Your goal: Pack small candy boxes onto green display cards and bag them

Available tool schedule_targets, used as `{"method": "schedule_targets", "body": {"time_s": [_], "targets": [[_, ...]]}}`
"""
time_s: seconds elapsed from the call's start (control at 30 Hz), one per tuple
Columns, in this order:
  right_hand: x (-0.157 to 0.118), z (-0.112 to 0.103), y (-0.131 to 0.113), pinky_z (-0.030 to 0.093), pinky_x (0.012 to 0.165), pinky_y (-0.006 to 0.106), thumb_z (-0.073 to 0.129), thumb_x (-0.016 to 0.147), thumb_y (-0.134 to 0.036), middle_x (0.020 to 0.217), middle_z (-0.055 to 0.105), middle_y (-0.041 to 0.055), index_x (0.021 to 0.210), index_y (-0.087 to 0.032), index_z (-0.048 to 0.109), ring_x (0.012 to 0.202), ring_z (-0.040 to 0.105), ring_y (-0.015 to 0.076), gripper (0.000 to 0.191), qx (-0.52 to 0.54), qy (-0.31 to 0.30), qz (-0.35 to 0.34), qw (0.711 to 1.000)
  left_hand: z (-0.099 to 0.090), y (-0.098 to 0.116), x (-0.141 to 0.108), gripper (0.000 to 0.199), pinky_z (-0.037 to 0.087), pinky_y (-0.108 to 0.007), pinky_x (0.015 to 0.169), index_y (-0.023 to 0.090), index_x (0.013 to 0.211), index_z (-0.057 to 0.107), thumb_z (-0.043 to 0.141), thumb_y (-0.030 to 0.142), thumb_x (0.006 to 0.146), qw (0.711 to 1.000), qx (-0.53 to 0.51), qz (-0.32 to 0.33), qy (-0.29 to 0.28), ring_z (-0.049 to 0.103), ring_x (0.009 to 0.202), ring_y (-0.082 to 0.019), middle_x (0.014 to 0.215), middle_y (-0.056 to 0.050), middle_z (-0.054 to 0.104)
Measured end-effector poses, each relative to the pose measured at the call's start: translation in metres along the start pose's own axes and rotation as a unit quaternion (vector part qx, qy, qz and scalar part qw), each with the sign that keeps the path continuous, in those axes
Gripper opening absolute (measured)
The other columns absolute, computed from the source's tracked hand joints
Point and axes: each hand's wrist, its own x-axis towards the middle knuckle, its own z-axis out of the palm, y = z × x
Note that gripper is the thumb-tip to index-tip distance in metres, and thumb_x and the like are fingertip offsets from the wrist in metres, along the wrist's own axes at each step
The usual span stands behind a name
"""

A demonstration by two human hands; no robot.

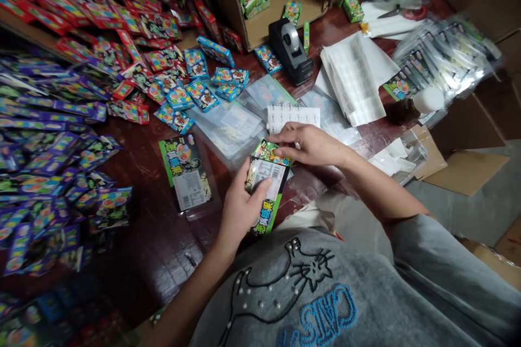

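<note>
My left hand (240, 206) grips a printed packet (266, 190) with a green and black face and a white label, its thumb lying across the front. At the packet's upper end sits a small green box (271, 150), and my right hand (311, 145) pinches it there with thumb and fingers. Whether the box is inside the packet's opening or on top of it I cannot tell. Just beyond my right hand lies a sheet of round stickers (295, 115). To the left of my left hand a similar packet (187, 173) lies flat on the table.
Red boxes (101, 11) and purple boxes (52, 141) are heaped at the left, with blue boxes (201, 95) nearer the middle. A black tape dispenser (291, 57) stands before a cardboard carton (260, 38). At the right are a white-capped bottle (415, 105) and stacked clear packs (451, 65).
</note>
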Motion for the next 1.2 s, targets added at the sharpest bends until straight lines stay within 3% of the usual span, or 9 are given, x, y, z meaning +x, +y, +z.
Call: {"method": "schedule_targets", "body": {"time_s": [0.1,0.27,0.4,0.6,0.77,0.83,0.93,1.03,1.2], "targets": [[0.014,-0.005,0.005,0.054,0.1,0.04,0.062,0.106,-0.031,0.116,0.072,0.011,0.133,-0.018,0.074,0.108,0.066,0.0229,0.032,0.008,-0.021,-0.05,0.998,0.001,-0.005,0.009,0.051,0.052,-0.053,0.123,0.026,0.147,0.063,0.07,0.045,0.1,0.991,-0.131,-0.026,0.01,0.07,0.135,-0.029,0.147,-0.012,0.072],[0.041,-0.019,0.011,0.052,0.091,0.032,0.059,0.1,-0.02,0.112,0.067,0.007,0.144,-0.015,0.061,0.099,0.062,0.017,0.044,0.051,-0.084,-0.114,0.989,-0.003,0.001,0.014,0.046,0.059,-0.045,0.115,0.025,0.14,0.066,0.076,0.039,0.097,0.985,-0.171,-0.015,0.022,0.075,0.126,-0.024,0.141,-0.011,0.076],[0.062,-0.027,0.007,0.046,0.075,0.025,0.065,0.087,-0.013,0.093,0.058,0.0,0.124,-0.014,0.067,0.083,0.055,0.0135,0.037,0.048,-0.188,-0.117,0.974,-0.003,0.003,0.008,0.047,0.063,-0.04,0.108,0.024,0.139,0.066,0.079,0.037,0.095,0.983,-0.182,-0.028,0.012,0.077,0.12,-0.022,0.131,-0.01,0.079],[0.073,-0.013,-0.001,0.051,0.09,0.03,0.066,0.095,-0.015,0.093,0.06,0.0026,0.108,-0.018,0.074,0.095,0.058,0.0176,0.016,0.0,-0.254,-0.151,0.955,-0.002,-0.006,0.0,0.049,0.066,-0.035,0.097,0.025,0.142,0.063,0.077,0.034,0.097,0.981,-0.193,-0.024,-0.004,0.079,0.109,-0.02,0.119,-0.008,0.081],[0.053,0.013,0.003,0.047,0.122,0.047,0.07,0.104,-0.041,0.144,0.057,0.0178,0.149,-0.014,0.059,0.14,0.054,0.0271,0.053,0.027,-0.09,-0.135,0.986,-0.026,-0.015,0.005,0.059,0.064,-0.026,0.086,0.029,0.15,0.056,0.079,0.031,0.096,0.983,-0.177,0.007,0.046,0.078,0.099,-0.015,0.109,-0.003,0.078],[0.042,0.028,0.002,0.048,0.123,0.049,0.067,0.107,-0.043,0.145,0.058,0.0182,0.147,-0.016,0.059,0.143,0.055,0.0274,0.049,0.047,-0.042,-0.107,0.992,-0.036,-0.019,0.005,0.062,0.064,-0.025,0.082,0.03,0.15,0.054,0.082,0.031,0.094,0.982,-0.178,0.02,0.059,0.077,0.096,-0.015,0.109,-0.002,0.078],[0.028,0.051,-0.003,0.051,0.122,0.051,0.061,0.11,-0.04,0.143,0.062,0.0157,0.131,-0.021,0.068,0.144,0.057,0.0268,0.029,0.078,-0.043,-0.076,0.993,-0.045,-0.026,0.001,0.062,0.064,-0.026,0.081,0.028,0.148,0.055,0.082,0.035,0.093,0.984,-0.172,0.01,0.048,0.078,0.096,-0.017,0.11,-0.005,0.077],[0.015,0.072,-0.011,0.048,0.125,0.054,0.068,0.106,-0.042,0.157,0.053,0.0173,0.139,-0.023,0.064,0.154,0.049,0.0306,0.038,0.109,0.007,-0.036,0.993,-0.051,-0.032,-0.003,0.065,0.065,-0.03,0.087,0.026,0.15,0.054,0.082,0.039,0.093,0.985,-0.163,-0.01,0.051,0.078,0.099,-0.018,0.113,-0.006,0.077],[-0.006,0.113,-0.021,0.066,0.091,0.037,0.079,0.096,-0.052,0.138,0.062,0.0122,0.136,-0.026,0.051,0.109,0.074,0.0204,0.055,0.299,0.165,0.134,0.93,-0.056,-0.036,-0.005,0.077,0.065,-0.034,0.092,0.029,0.157,0.046,0.083,0.041,0.091,0.979,-0.184,-0.029,0.087,0.078,0.103,-0.019,0.116,-0.006,0.077]]}}
